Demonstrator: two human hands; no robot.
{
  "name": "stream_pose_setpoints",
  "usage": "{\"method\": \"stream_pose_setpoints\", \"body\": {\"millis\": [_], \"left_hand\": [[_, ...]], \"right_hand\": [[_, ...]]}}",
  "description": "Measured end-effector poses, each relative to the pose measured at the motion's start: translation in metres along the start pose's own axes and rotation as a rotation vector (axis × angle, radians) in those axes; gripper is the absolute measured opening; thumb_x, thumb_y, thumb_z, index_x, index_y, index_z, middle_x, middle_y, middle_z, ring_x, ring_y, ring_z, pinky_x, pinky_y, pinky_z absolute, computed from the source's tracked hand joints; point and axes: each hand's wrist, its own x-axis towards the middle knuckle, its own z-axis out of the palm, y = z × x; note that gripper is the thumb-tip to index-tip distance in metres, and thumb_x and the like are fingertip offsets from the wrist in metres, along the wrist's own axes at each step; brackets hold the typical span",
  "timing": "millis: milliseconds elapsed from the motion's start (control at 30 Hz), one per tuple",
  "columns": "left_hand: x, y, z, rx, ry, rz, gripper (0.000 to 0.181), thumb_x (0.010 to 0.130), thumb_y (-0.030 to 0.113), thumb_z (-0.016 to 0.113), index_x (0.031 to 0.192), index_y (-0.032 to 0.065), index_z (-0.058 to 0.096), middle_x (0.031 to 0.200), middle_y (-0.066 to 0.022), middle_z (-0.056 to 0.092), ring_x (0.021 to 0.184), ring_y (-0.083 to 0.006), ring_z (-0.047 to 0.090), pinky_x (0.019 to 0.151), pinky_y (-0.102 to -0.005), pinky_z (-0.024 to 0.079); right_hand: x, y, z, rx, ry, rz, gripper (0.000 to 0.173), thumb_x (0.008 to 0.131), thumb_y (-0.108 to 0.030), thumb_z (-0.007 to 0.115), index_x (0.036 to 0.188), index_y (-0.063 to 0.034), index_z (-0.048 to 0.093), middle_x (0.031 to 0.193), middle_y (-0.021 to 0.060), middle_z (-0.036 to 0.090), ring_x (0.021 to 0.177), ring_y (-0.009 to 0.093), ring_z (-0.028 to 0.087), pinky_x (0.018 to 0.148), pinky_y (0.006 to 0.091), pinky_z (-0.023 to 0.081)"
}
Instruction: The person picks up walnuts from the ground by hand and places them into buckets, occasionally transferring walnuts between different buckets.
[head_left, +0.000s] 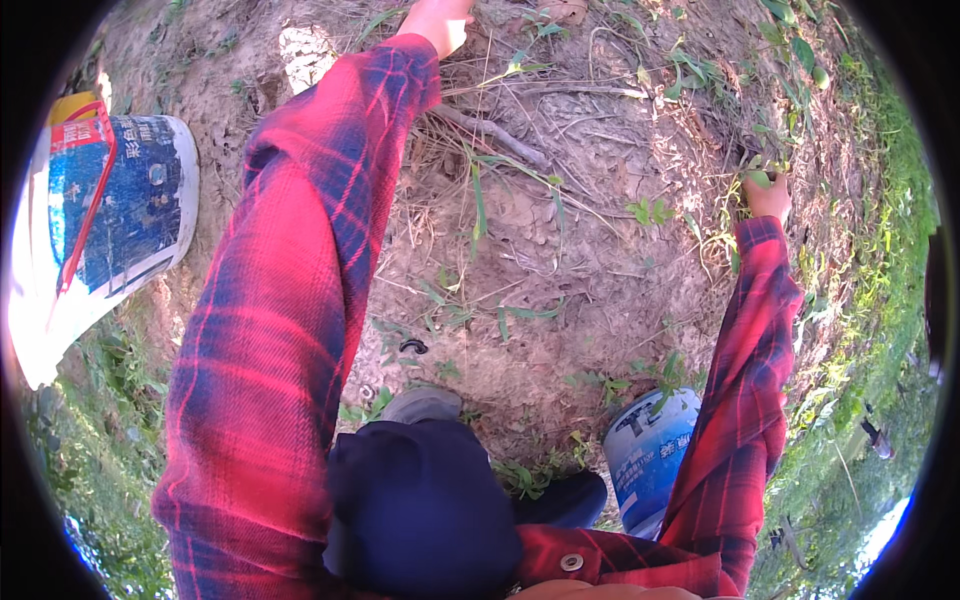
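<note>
My left hand (441, 24) reaches to the top edge of the view, beyond a red-and-navy plaid sleeve. Its fingers are cut off by the frame, so what it touches is hidden. Farther right, my right hand (769, 199) is stretched out low over the ground among weeds. Its fingers close around a small green thing (760, 179), a leaf or a fruit; which one is unclear. A round green fruit (821, 77) lies or hangs among leaves beyond that hand. Dry grass and a bare stick (495, 135) lie on the soil between my hands.
A blue-and-white plastic bucket (124, 202) with a red handle is at the left, something yellow at its mouth. Another blue bucket (649, 457) stands beside my right forearm. My grey shoe (424, 405) and dark-clothed knee (427, 502) are below. Green weeds (862, 300) cover the right side.
</note>
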Motion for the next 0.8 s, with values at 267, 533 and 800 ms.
{"method": "stream_pose_setpoints", "body": {"millis": [267, 533, 800], "left_hand": [[0.001, 0.028, -0.020, 0.166, -0.249, -0.266, 0.022, 0.064, 0.002, 0.048, 0.086, 0.0017, 0.048, 0.096, -0.0166, 0.044, 0.090, -0.0358, 0.043, 0.074, -0.0431, 0.039], [-0.034, 0.098, -0.093, -0.398, 0.284, -0.223, 0.011, 0.064, 0.012, 0.050, 0.070, 0.0032, 0.047, 0.072, -0.0136, 0.047, 0.066, -0.0300, 0.048, 0.059, -0.0359, 0.040], [-0.136, 0.209, -0.153, -1.782, -0.577, -0.387, 0.035, 0.068, 0.026, 0.064, 0.091, 0.0022, 0.054, 0.082, -0.0035, 0.056, 0.075, -0.0094, 0.052, 0.063, -0.0218, 0.042]], "right_hand": [[-0.142, -0.086, -0.071, 1.824, -0.092, 0.286, 0.050, 0.065, -0.031, 0.053, 0.101, 0.0019, 0.042, 0.099, 0.0179, 0.045, 0.087, 0.028, 0.048, 0.071, 0.0384, 0.044], [-0.271, -0.118, -0.129, 1.947, -0.702, 0.209, 0.046, 0.071, -0.023, 0.047, 0.111, -0.0013, 0.037, 0.098, 0.0144, 0.048, 0.082, 0.028, 0.051, 0.067, 0.0431, 0.045], [-0.313, -0.147, -0.180, 0.653, 0.154, -0.543, 0.040, 0.053, -0.011, 0.063, 0.092, -0.0071, 0.054, 0.081, 0.0118, 0.043, 0.075, 0.025, 0.047, 0.066, 0.0321, 0.041]]}}
